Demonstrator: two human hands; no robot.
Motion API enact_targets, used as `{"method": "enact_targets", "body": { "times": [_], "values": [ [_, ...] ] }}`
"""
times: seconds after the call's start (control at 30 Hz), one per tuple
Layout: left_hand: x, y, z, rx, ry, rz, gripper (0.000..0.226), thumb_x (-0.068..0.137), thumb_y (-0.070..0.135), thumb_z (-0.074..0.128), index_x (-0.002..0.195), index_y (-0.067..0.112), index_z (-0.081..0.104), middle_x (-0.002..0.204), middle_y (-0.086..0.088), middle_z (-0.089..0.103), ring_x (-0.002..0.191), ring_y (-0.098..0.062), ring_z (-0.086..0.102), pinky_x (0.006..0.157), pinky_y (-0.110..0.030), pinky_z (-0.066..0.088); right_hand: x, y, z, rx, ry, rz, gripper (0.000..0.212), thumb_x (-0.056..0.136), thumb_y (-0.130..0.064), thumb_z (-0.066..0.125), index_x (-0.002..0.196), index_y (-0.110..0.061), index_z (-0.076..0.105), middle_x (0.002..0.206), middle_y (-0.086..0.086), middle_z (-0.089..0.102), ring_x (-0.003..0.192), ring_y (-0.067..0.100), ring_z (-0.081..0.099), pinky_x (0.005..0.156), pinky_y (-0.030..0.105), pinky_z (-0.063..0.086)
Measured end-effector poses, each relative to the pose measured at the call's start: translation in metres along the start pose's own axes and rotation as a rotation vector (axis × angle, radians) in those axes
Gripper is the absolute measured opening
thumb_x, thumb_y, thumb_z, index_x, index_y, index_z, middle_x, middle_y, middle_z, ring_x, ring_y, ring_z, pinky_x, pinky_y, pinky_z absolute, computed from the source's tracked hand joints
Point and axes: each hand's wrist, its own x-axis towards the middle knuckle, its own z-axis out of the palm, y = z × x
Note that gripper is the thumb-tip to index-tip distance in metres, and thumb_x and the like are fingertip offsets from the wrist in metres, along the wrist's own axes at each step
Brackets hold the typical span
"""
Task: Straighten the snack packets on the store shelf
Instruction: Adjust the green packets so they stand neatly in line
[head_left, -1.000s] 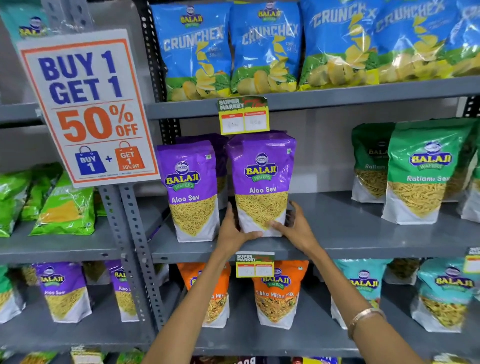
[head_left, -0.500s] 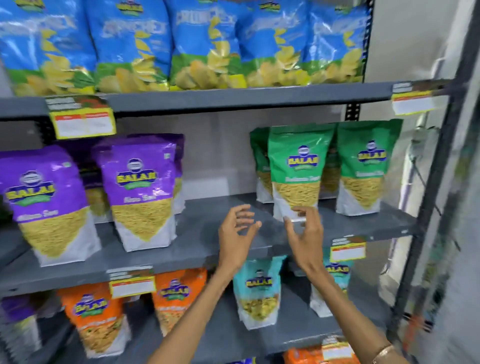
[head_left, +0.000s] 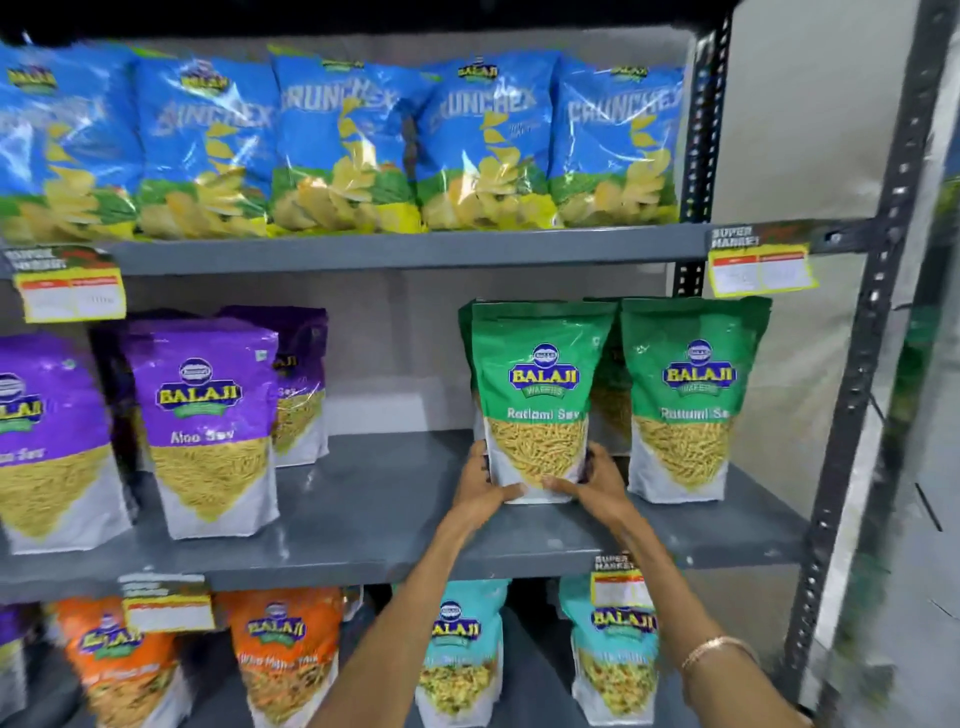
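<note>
Both our left hand (head_left: 480, 486) and right hand (head_left: 597, 483) grip the green packet (head_left: 540, 395) low; top-heavy, it may tip into its neighbour (head_left: 691, 395).

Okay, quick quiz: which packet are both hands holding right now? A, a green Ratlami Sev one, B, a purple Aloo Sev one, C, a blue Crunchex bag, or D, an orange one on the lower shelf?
A: the left hand and right hand clasp the base of the green Ratlami Sev packet.
</note>
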Motion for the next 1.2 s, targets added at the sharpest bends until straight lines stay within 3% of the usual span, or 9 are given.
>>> {"method": "enact_targets", "body": {
  "times": [0.13, 0.27, 0.43, 0.53, 0.67, 0.8, 0.93, 1.07, 1.2],
  "values": [
    [0.002, -0.003, -0.008, -0.029, 0.003, 0.005, 0.064, 0.074, -0.015, 0.081, 0.121, 0.013, 0.048, 0.136, -0.019, 0.064, 0.123, -0.036, 0.065, 0.096, -0.038, 0.060, -0.001, -0.001, 0.004, -0.066, -0.015, -0.032, 0.078, 0.076, -0.027, 0.092, 0.138, -0.008, 0.046, 0.137, 0.010, 0.065, 0.126, 0.027, 0.061, 0.102, 0.042, 0.052],
    [-0.005, -0.008, -0.020, -0.025, -0.009, 0.004, 0.059, 0.076, -0.011, 0.083, 0.105, 0.029, 0.051, 0.120, -0.007, 0.066, 0.098, -0.009, 0.068, 0.070, -0.013, 0.060, -0.006, 0.004, 0.009, -0.043, -0.050, -0.073, 0.078, 0.078, -0.023, 0.091, 0.140, -0.010, 0.045, 0.140, 0.010, 0.065, 0.121, 0.022, 0.061, 0.099, 0.035, 0.050],
    [-0.010, -0.011, -0.022, -0.008, -0.017, 0.027, 0.063, 0.077, -0.007, 0.083, 0.120, 0.022, 0.047, 0.133, -0.013, 0.065, 0.111, -0.023, 0.066, 0.078, -0.017, 0.061, -0.010, 0.005, 0.008, -0.059, -0.059, -0.072, 0.079, 0.078, -0.024, 0.090, 0.141, -0.010, 0.043, 0.142, 0.011, 0.063, 0.124, 0.023, 0.060, 0.098, 0.031, 0.047],
    [-0.010, -0.008, -0.023, -0.012, -0.020, 0.006, 0.067, 0.077, -0.007, 0.083, 0.126, 0.019, 0.046, 0.141, -0.018, 0.062, 0.125, -0.032, 0.064, 0.099, -0.038, 0.059, -0.012, 0.002, 0.007, -0.073, -0.057, -0.070, 0.083, 0.077, -0.026, 0.091, 0.143, -0.011, 0.042, 0.144, 0.011, 0.062, 0.130, 0.028, 0.060, 0.099, 0.032, 0.048],
    [-0.023, -0.006, -0.020, 0.025, 0.069, 0.073, 0.104, 0.070, -0.004, 0.090, 0.155, 0.011, 0.033, 0.154, -0.009, 0.051, 0.141, -0.026, 0.050, 0.117, -0.046, 0.045, -0.024, 0.001, 0.004, -0.074, -0.037, -0.097, 0.092, 0.079, -0.029, 0.089, 0.151, -0.011, 0.035, 0.149, 0.011, 0.056, 0.134, 0.029, 0.057, 0.105, 0.038, 0.050],
    [-0.050, 0.002, 0.005, 0.113, 0.295, 0.336, 0.078, 0.070, 0.009, 0.091, 0.136, 0.026, 0.054, 0.130, 0.005, 0.061, 0.111, -0.011, 0.059, 0.091, -0.021, 0.051, -0.051, 0.010, -0.012, -0.130, 0.222, -0.268, 0.040, 0.095, -0.029, 0.073, 0.130, -0.019, 0.057, 0.126, 0.002, 0.066, 0.115, 0.021, 0.068, 0.095, 0.040, 0.059],
    [-0.056, 0.022, 0.060, 0.039, 0.266, 0.418, 0.049, 0.074, 0.010, 0.085, 0.113, 0.031, 0.064, 0.101, 0.018, 0.066, 0.081, 0.000, 0.059, 0.076, -0.014, 0.049, -0.062, 0.009, -0.047, -0.227, 0.514, -0.438, 0.012, 0.096, -0.025, 0.067, 0.106, -0.025, 0.061, 0.109, -0.001, 0.060, 0.103, 0.022, 0.060, 0.088, 0.038, 0.053],
    [-0.035, 0.040, 0.122, -0.034, 0.046, 0.349, 0.064, 0.078, -0.001, 0.082, 0.135, 0.019, 0.058, 0.122, 0.005, 0.069, 0.104, -0.008, 0.065, 0.086, -0.017, 0.055, -0.044, 0.008, -0.098, -0.294, 0.712, -0.343, 0.052, 0.084, -0.028, 0.082, 0.125, -0.013, 0.053, 0.128, 0.012, 0.051, 0.122, 0.031, 0.048, 0.101, 0.045, 0.045],
    [-0.007, 0.041, 0.166, -0.014, -0.085, 0.142, 0.102, 0.077, -0.011, 0.081, 0.160, 0.008, 0.025, 0.164, -0.013, 0.038, 0.151, -0.030, 0.039, 0.122, -0.050, 0.037, -0.021, 0.023, -0.138, -0.190, 0.668, -0.172, 0.097, 0.074, -0.042, 0.090, 0.146, -0.004, 0.038, 0.149, 0.020, 0.043, 0.141, 0.034, 0.038, 0.111, 0.048, 0.039]
  ]
}}
